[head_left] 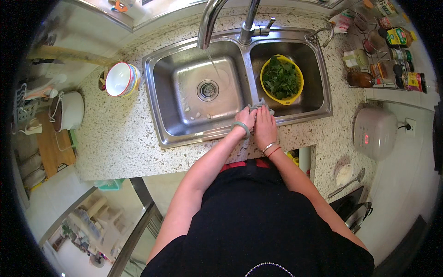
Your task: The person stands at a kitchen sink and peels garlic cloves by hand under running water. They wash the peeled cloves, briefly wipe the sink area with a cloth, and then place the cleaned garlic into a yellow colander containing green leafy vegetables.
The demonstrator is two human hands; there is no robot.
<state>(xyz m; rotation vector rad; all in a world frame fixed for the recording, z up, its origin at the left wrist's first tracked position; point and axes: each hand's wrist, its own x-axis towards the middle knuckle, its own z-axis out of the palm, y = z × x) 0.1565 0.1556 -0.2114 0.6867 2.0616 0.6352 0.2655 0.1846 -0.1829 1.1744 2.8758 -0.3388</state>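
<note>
Both hands are together at the near end of the divider of a steel double sink [154, 115]. A crumpled grey cloth [262, 103] sticks out beyond the fingers. My left hand [245, 118], with a pale green bangle at its wrist, is closed on the cloth. My right hand [265, 125] lies close beside it, its fingers together and pressed over the cloth. From the faucet [210, 25] a thin stream of water falls into the left basin, which has a drain strainer [207, 90]. A yellow colander [302, 82] full of leafy greens [279, 78] sits in the right basin.
Stacked bowls [119, 79] stand on the speckled counter [110, 143] left of the sink. A wire rack with bottles and jars [401, 37] is at the far right. Nearer are a rice cooker [369, 131] and a metal spatula [348, 183]. A wooden board [53, 145] is at the left.
</note>
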